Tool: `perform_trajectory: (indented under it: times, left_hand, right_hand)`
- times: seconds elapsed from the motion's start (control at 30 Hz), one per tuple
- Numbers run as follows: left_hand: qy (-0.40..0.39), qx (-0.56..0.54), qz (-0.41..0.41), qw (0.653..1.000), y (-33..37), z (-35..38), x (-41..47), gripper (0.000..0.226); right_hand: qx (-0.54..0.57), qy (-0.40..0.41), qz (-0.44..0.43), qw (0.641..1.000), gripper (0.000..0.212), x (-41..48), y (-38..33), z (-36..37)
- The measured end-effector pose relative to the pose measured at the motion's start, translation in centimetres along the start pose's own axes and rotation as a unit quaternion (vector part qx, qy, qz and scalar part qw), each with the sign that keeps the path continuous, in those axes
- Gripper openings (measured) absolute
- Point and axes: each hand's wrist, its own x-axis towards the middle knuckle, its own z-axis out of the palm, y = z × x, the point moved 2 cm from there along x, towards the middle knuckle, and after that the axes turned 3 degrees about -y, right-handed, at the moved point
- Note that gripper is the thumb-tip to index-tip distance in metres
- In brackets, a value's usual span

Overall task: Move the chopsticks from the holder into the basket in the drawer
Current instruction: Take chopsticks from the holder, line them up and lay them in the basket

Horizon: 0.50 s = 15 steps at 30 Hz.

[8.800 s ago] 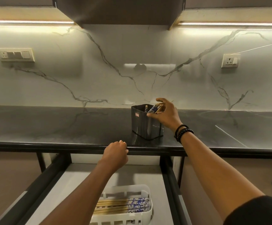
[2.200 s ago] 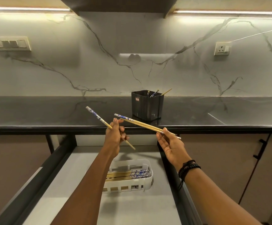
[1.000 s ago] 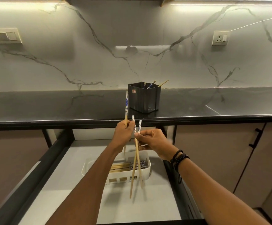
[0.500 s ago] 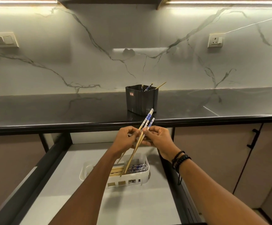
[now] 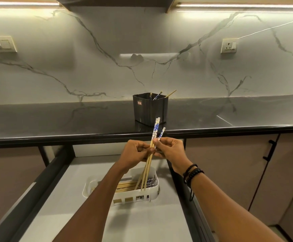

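Both hands, left hand (image 5: 135, 152) and right hand (image 5: 170, 151), pinch shut on a bundle of chopsticks (image 5: 149, 154) above the basket (image 5: 152, 194), squaring them — next, probably lowering them flat among those inside.

We see a glossy, polished dark stone countertop (image 5: 72, 119) that mirrors the pale, smooth marble-look backsplash with grey veins (image 5: 89, 67). On it stands a shiny dark plastic square holder (image 5: 150, 109). The pale wooden chopsticks with glossy blue-and-white patterned tops (image 5: 155, 133) look smooth and bare along their lower shafts. The white slotted plastic basket (image 5: 133, 196) has a soft sheen. The light grey drawer floor (image 5: 142, 220) looks matt, its dark frame (image 5: 37, 182) like matt metal.
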Motion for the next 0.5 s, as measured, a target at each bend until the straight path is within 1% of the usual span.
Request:
perform_trajectory:
  times: [0.13,0.23,0.37,0.5]
  left_hand:
    - [-0.015,0.021,-0.004,1.0,-0.24,-0.08,0.19,0.011]
    - [-0.036,0.037,-0.017,0.999,-0.5,-0.28,0.34,0.014]
    - [-0.059,0.036,-0.032,0.997,-0.7,-0.38,0.3,0.013]
    - [-0.073,0.038,-0.031,0.996,-0.53,-0.59,0.08,0.016]
  right_hand:
    - [-0.021,0.005,-0.005,1.0,0.022,0.09,0.0,0.0]
    - [-0.033,0.005,-0.016,0.999,0.022,0.09,0.03,-0.02]
    - [-0.025,-0.005,-0.016,1.0,0.025,-0.02,-0.14,-0.06]
    - [-0.009,-0.02,-0.005,1.0,0.03,-0.14,-0.42,-0.12]
